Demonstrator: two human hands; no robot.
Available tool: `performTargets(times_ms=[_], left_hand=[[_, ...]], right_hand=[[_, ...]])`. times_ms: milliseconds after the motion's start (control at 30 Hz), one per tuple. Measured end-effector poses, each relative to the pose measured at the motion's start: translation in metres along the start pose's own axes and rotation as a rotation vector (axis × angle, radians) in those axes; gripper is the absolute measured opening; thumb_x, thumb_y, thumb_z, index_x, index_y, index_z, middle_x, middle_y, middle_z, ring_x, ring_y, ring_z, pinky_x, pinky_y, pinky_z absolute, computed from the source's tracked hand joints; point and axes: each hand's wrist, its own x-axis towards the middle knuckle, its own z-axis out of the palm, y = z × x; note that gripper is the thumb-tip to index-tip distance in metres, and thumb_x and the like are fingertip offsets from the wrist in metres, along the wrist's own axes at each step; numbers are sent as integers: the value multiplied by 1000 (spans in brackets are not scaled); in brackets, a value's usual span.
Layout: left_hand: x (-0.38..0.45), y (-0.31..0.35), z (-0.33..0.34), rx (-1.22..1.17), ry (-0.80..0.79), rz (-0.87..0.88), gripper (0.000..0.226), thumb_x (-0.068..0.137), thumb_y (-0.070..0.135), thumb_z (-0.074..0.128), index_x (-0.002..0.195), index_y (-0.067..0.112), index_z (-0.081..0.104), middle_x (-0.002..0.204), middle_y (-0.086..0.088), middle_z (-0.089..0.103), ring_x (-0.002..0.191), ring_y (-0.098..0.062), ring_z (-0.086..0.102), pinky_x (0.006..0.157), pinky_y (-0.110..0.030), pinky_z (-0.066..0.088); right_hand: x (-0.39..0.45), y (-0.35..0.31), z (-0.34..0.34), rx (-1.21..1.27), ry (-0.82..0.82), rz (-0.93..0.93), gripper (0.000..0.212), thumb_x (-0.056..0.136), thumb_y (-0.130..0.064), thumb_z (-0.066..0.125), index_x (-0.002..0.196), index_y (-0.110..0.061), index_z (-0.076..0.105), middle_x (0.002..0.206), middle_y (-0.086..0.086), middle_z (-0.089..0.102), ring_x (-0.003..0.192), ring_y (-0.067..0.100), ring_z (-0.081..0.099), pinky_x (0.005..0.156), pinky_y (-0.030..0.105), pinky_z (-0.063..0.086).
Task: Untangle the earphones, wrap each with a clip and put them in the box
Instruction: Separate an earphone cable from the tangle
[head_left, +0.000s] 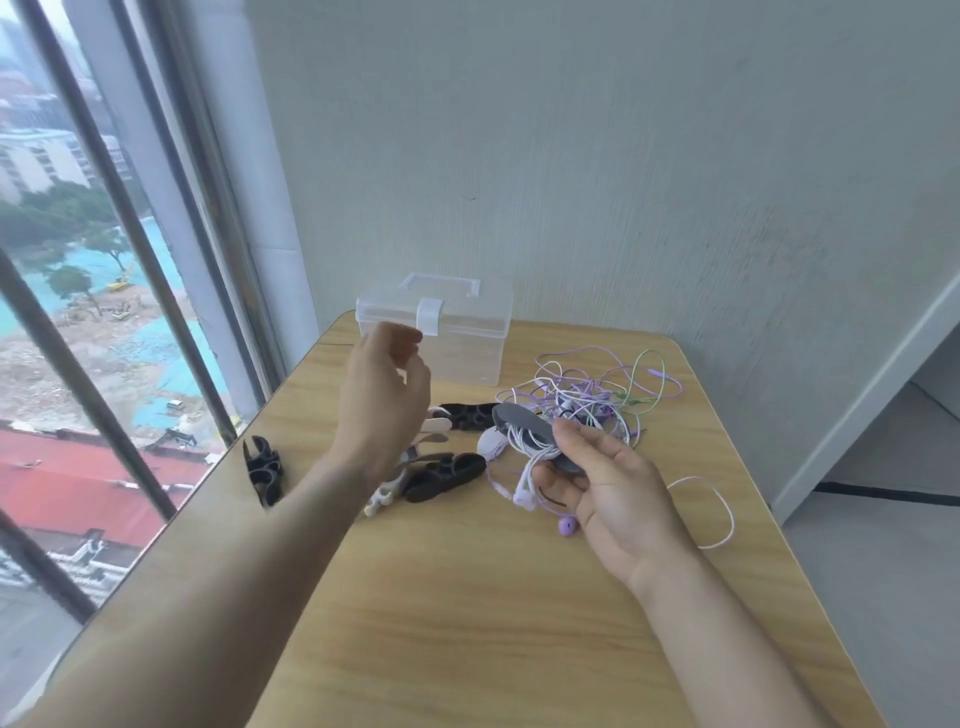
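My right hand (602, 483) grips a grey clip (524, 428) with a white and purple earphone cable wound round it; purple earbuds (567, 526) dangle below the palm. A tangle of purple, white and green earphones (597, 397) lies on the table just beyond that hand. My left hand (382, 384) hovers in the air in front of the clear plastic box (467, 338), fingers loosely curled and holding nothing. The box stands at the table's back edge with its lid down and its white latch at the front. Its inside looks bare.
Several loose clips lie on the wooden table (467, 597): black ones (265, 470) near the left edge, black and white ones (441, 470) under my left wrist. A white cable loop (719, 514) lies at the right. A window is at the left, a wall behind.
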Motion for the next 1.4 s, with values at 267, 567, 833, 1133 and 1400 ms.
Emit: performTargets(times_ms=[267, 567, 833, 1133, 1400], left_hand=[[110, -34, 42, 826, -335, 369, 79, 85, 27, 77, 150, 19, 33, 154, -11, 37, 146, -30, 27, 121, -49, 18], [102, -17, 51, 1367, -391, 559, 38, 85, -10, 55, 120, -1, 45, 110, -21, 55, 103, -37, 58, 85, -45, 49], [131, 25, 17, 922, -620, 391, 39, 102, 5, 38, 139, 13, 47, 123, -16, 61, 107, -35, 59, 80, -39, 46], [177, 71, 1, 801, -356, 370, 27, 100, 7, 50, 119, 16, 67, 120, -14, 63, 104, -37, 61, 75, -32, 41], [206, 68, -6, 666, -426, 215, 23, 91, 5, 55, 100, 12, 74, 103, -7, 70, 84, -31, 66, 75, -36, 55]], right_hand=[[9, -14, 6, -5, 88, -132, 13, 91, -29, 71, 101, -21, 77, 92, 2, 78, 83, 17, 77, 55, 32, 34], [11, -16, 12, -45, 128, -127, 13, 91, -30, 72, 101, -23, 76, 96, -2, 78, 84, 16, 77, 52, 29, 36], [16, -18, 23, 15, 107, -191, 10, 91, -13, 72, 98, -8, 76, 90, 11, 78, 72, 23, 75, 70, 36, 62], [54, -72, 65, 115, 53, -344, 10, 90, -8, 72, 97, -1, 72, 85, 10, 74, 69, 19, 71, 68, 25, 60], [132, -53, 132, -244, 112, -343, 5, 87, -14, 71, 85, -11, 73, 76, 3, 75, 62, 17, 74, 78, 44, 63]])
